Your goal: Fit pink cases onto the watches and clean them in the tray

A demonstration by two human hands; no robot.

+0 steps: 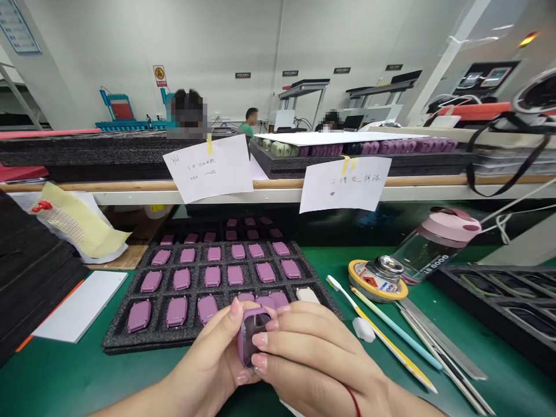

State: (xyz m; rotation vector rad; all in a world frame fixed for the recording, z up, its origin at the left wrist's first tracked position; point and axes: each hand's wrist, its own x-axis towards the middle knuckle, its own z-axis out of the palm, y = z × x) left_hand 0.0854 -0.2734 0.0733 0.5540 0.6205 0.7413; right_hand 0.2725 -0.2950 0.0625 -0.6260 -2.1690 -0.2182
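Both hands meet in front of me around a purple smartwatch case (249,340) with a dark, glossy face, held tilted just past the near edge of a tray. My left hand (211,359) grips its left side, thumb at the top edge. Fingers of my right hand (321,353) are closed over the right side and press on the dark face. Behind them lies a black foam tray (163,340) whose pockets hold rows of similar purple cases (176,311). One pocket near my right hand holds a cream-coloured piece (307,295). My fingers partly hide the front row.
To the right lie a toothbrush (386,341), a light-blue stick (403,333), thin metal strips (460,353), a white lump (364,329), a round tin (369,284) and a pink-lidded bottle (434,246). A shelf (278,197) spans the back; people sit beyond.
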